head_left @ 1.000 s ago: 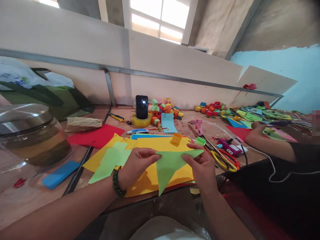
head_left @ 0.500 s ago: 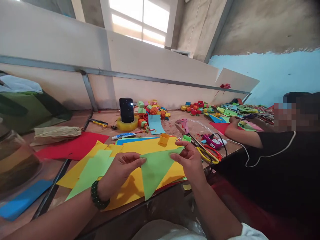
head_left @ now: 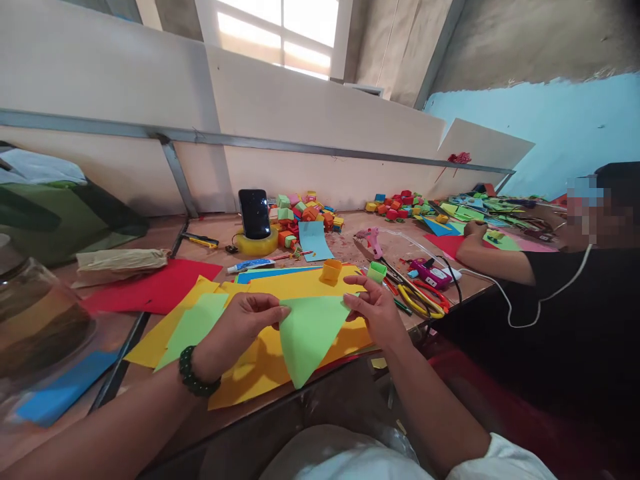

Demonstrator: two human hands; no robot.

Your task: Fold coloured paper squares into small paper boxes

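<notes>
A light green sheet of paper [head_left: 311, 333], folded into a triangle, is held up by its two top corners with the point hanging down. My left hand [head_left: 250, 325] pinches the left corner between thumb and fingers. At the right corner my right hand [head_left: 377, 312] grips with thumb and forefinger, its other fingers partly curled. Beneath lie yellow paper sheets [head_left: 245, 373], with another light green sheet [head_left: 197, 327] on them at the left. Just beyond my hands stand a small folded orange paper piece [head_left: 331, 272] and a green one [head_left: 377, 271].
A phone [head_left: 255, 213] leans in a tape roll [head_left: 256, 243] beside a heap of small coloured paper pieces [head_left: 310, 212]. A pink glue gun [head_left: 370, 241] and yellow-handled scissors [head_left: 420, 300] lie to the right. A co-worker's arm [head_left: 495, 260] rests farther right. A jar [head_left: 40, 320] stands left.
The view has shifted slightly. The green paper triangle hangs a little more rounded, and its lower point has risen slightly. Both hands keep their hold on its corners.
</notes>
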